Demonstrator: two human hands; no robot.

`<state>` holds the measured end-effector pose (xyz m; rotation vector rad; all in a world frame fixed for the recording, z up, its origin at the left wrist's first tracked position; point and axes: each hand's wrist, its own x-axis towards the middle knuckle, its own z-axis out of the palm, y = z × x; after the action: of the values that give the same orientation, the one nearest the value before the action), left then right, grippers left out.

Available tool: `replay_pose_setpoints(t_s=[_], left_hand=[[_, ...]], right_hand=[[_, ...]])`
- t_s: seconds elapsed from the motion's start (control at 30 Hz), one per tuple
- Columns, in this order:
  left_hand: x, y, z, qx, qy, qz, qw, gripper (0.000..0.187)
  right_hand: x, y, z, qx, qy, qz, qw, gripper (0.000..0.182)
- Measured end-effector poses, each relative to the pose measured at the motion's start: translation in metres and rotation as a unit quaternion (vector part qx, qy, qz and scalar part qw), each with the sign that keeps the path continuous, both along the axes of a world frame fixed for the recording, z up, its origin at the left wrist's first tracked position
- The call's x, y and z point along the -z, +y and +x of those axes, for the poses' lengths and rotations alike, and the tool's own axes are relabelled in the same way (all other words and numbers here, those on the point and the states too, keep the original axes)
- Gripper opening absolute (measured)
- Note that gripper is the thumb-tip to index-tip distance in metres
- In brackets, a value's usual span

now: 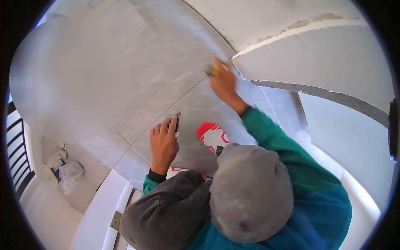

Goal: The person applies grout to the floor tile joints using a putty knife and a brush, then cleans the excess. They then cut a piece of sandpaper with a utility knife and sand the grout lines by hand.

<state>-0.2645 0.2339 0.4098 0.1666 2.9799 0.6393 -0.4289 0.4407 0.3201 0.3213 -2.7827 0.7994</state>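
Note:
My left hand (163, 143) is closed around a small dark flat piece (178, 123) with whitish residue on its edge, close above the grey floor tiles (158, 62). Farther forward and to the right, my right hand (225, 85) is closed on a small yellow-and-dark object (211, 71). Motion blurs that object, so its kind cannot be made out. It is at the seam between two tiles, near the corner of a pale wall panel. Beneath me, between the two arms, a red-and-white sock (213, 136) shows on one foot.
A pale curved wall panel (316, 58) with a rough grey lower edge stands on the right. To the left are a black railing (20, 150) and a clear plastic package (71, 172) beside a printed container (54, 163). A door frame with a hinge (116, 221) is at lower left.

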Motion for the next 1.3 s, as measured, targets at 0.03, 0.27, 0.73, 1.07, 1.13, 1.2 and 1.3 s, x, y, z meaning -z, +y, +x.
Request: replay_pose_setpoints(t_s=[0.03,0.27,0.73,1.07,1.13,1.2,1.3], left_hand=[[0.000,0.002,-0.003,0.009,0.008,-0.011,1.000,0.046],[-0.006,-0.003,0.009,-0.013,-0.020,-0.037,0.999,0.045],[-0.053,-0.049,-0.012,-0.010,-0.034,-0.020,0.999,0.055],[-0.013,-0.056,-0.049,0.017,0.011,0.145,0.989,0.040],[-0.008,-0.065,-0.044,-0.024,-0.017,0.178,0.984,0.037],[0.001,-0.075,-0.047,-0.056,-0.042,0.221,0.973,0.033],[0.029,-0.084,-0.040,-0.050,-0.038,0.216,0.974,0.032]], right_hand=[[-0.012,-0.031,-0.029,0.022,-0.071,-0.036,0.997,0.054],[-0.062,0.028,0.044,-0.185,-0.103,-0.175,0.962,0.055],[-0.047,0.039,0.043,0.013,-0.135,0.006,0.991,0.038],[-0.089,-0.137,-0.192,-0.226,-0.052,-0.185,0.955,0.025],[-0.129,-0.126,-0.170,-0.220,-0.161,-0.243,0.931,0.020],[-0.154,-0.115,-0.147,-0.173,-0.211,-0.242,0.931,0.021],[-0.138,-0.071,-0.145,-0.162,-0.174,-0.080,0.968,0.033]])
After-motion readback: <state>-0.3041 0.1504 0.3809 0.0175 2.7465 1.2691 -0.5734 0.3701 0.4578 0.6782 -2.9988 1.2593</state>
